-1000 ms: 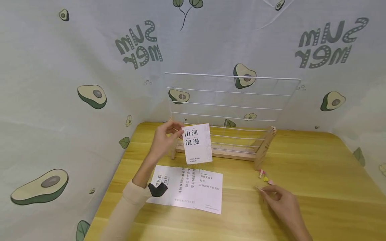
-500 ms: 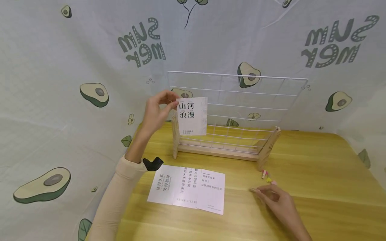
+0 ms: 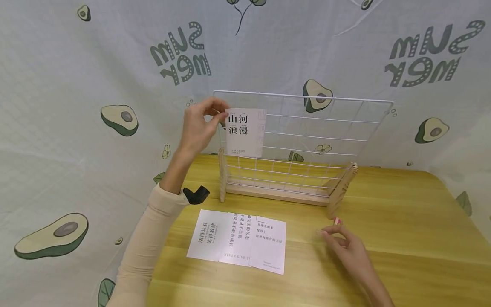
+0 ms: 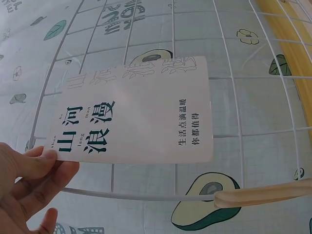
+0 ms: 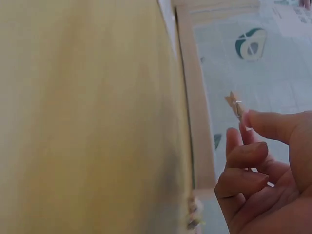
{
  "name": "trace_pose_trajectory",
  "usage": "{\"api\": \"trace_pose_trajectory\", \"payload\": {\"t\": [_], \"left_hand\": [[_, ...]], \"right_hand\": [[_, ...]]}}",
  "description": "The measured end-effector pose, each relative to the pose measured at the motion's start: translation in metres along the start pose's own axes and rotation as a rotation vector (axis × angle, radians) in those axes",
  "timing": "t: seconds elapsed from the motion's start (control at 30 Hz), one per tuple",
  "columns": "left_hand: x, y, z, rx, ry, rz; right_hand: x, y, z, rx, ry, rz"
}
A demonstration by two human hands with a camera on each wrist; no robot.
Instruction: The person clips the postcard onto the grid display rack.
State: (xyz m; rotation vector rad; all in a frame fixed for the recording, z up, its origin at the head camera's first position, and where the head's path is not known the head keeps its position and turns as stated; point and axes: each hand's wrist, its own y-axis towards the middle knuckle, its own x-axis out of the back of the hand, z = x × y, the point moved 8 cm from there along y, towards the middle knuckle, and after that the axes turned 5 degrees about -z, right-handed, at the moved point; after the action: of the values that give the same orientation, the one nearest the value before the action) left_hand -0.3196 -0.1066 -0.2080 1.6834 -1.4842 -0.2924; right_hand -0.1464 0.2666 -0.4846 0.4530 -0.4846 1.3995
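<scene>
My left arm (image 3: 140, 238), sleeved to just short of the left wrist (image 3: 175, 172), stretches forward and up, with my left hand (image 3: 199, 128) held well above the right. There my thumb (image 4: 31, 165) pinches against bent fingers (image 4: 46, 185), one fingertip standing apart from the others. My right hand (image 3: 347, 251) sits low, its bare right wrist (image 3: 370, 279) angling in from the lower right. That thumb (image 5: 273, 126) lies nearly straight, tip in a pinch, the lower fingers (image 5: 243, 179) curled toward the palm.

There are four cards (image 3: 246, 138), one rack (image 3: 278, 195) and one pinched clothespin (image 5: 237, 107).
</scene>
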Motion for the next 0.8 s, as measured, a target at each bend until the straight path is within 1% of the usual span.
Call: {"api": "trace_pose_trajectory", "payload": {"t": [0.07, 0.2, 0.33, 0.43, 0.5, 0.6, 0.7, 0.8], "left_hand": [[0.002, 0.001, -0.001, -0.019, 0.019, -0.014], [0.002, 0.003, -0.004, -0.062, 0.035, -0.033], [0.000, 0.006, -0.008, -0.107, 0.052, -0.038], [-0.002, 0.008, -0.010, -0.134, 0.073, -0.041], [-0.002, 0.009, -0.011, -0.145, 0.080, -0.043], [-0.003, 0.010, -0.012, -0.159, 0.095, -0.044], [-0.003, 0.010, -0.013, -0.171, 0.117, -0.048], [-0.003, 0.011, -0.015, -0.173, 0.136, -0.050]], "right_hand": [[-0.001, 0.008, 0.012, 0.038, 0.030, 0.009], [0.001, 0.027, 0.043, 0.136, 0.073, -0.020], [0.006, 0.046, 0.081, 0.261, 0.142, -0.065], [0.011, 0.059, 0.112, 0.335, 0.194, -0.090], [0.015, 0.066, 0.131, 0.363, 0.199, -0.110], [0.021, 0.077, 0.156, 0.382, 0.179, -0.144], [0.027, 0.086, 0.179, 0.415, 0.169, -0.171], [0.037, 0.094, 0.198, 0.453, 0.193, -0.210]]}}
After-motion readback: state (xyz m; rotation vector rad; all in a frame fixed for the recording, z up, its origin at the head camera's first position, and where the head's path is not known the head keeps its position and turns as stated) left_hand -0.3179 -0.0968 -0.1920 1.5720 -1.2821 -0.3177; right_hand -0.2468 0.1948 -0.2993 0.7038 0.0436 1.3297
